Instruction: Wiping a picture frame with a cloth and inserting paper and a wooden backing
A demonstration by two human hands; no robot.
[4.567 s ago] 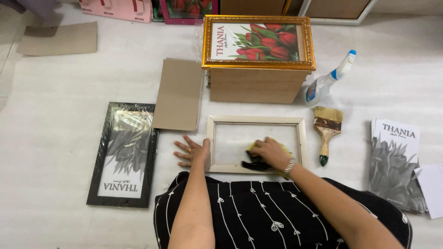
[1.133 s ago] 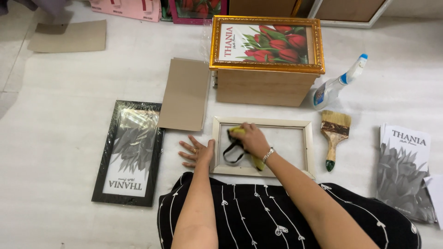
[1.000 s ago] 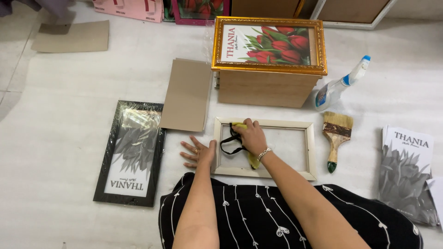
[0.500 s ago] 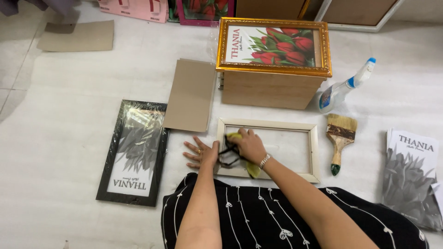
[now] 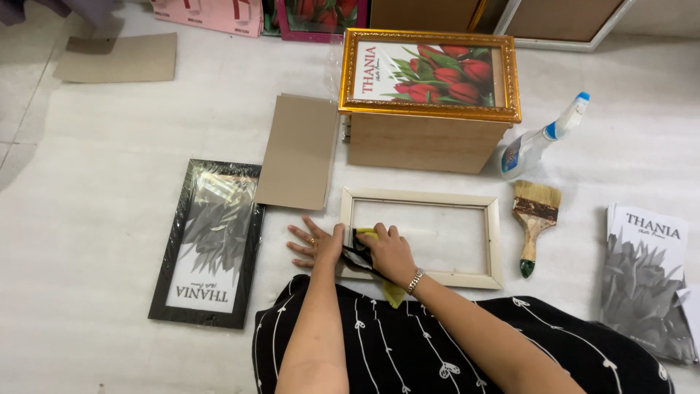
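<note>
A black-framed print (image 5: 211, 244), still in clear wrap, is shown at far left on the white floor (image 5: 87, 219), with a brown backing board (image 5: 299, 152) lying just beside it. The left hand (image 5: 315, 245) is laid flat, fingers spread and released, against the left rail of the cream picture frame (image 5: 494, 241). The right hand (image 5: 390, 252) is clenched on a yellow cloth (image 5: 394, 293) with a black strip, pressed on the glass at the frame's near-left corner.

The frame is braced at one edge only; it is judged that a hard stroke could slide it, or that uneven pressure could crack the pane.

Behind the frame, a wooden box (image 5: 423, 142) is topped by a gold-framed tulip print (image 5: 430, 73), so its contents cannot be told. A spray bottle (image 5: 543, 137) lies to its right, liquid level unclear. A paintbrush (image 5: 534, 219) and a stack of grey prints (image 5: 645, 281) complete the right side.
</note>
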